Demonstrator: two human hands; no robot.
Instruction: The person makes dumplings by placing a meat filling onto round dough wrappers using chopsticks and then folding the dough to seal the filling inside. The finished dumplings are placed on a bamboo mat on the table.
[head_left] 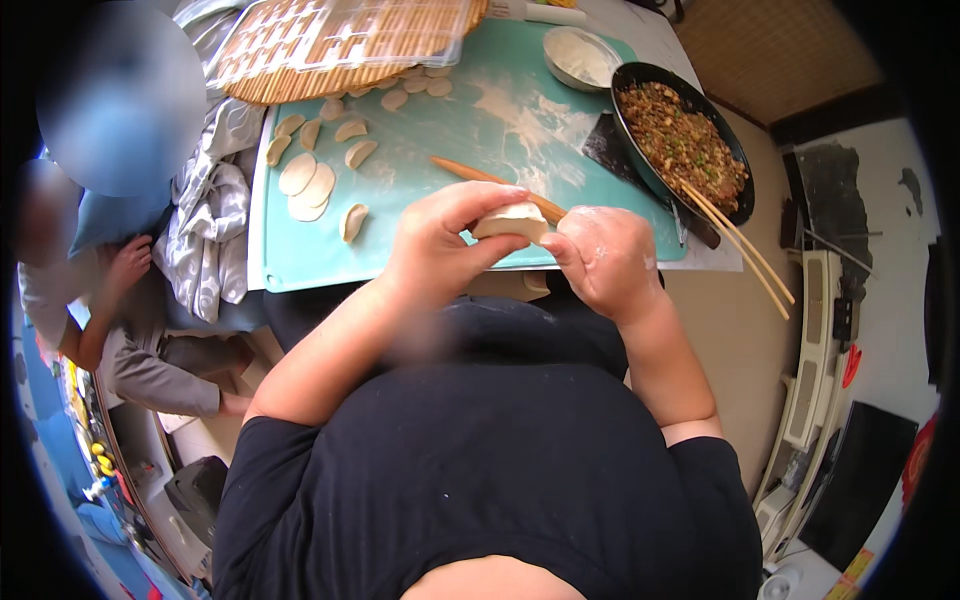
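1. A person in a dark shirt, seen from above, holds a pale dumpling [512,221] at the picture's centre, over the near edge of a turquoise mat [470,130].
2. The left hand [440,250] has its thumb and fingers pinched together on the dumpling's left end.
3. The right hand [605,262], dusted with flour, has its fingertips pressed on the dumpling's right end.
4. At two o'clock from the hands sits a black pan [735,150] filled with browned minced filling [680,140]; a pair of wooden chopsticks [745,250] rests on its near rim and juts out toward four o'clock.
5. At one o'clock, a small metal bowl [582,55] holds something white, apparently flour.
6. At eleven o'clock, a round bamboo tray [330,40] lies under a clear plastic cover.
7. On the mat at ten o'clock lie flat round wrappers [307,185] and several folded dumplings [352,220].
8. A wooden rolling pin [470,172] lies just behind the hands.
9. At nine o'clock, another person's hand [130,262] rests beside crumpled grey cloth [215,220].
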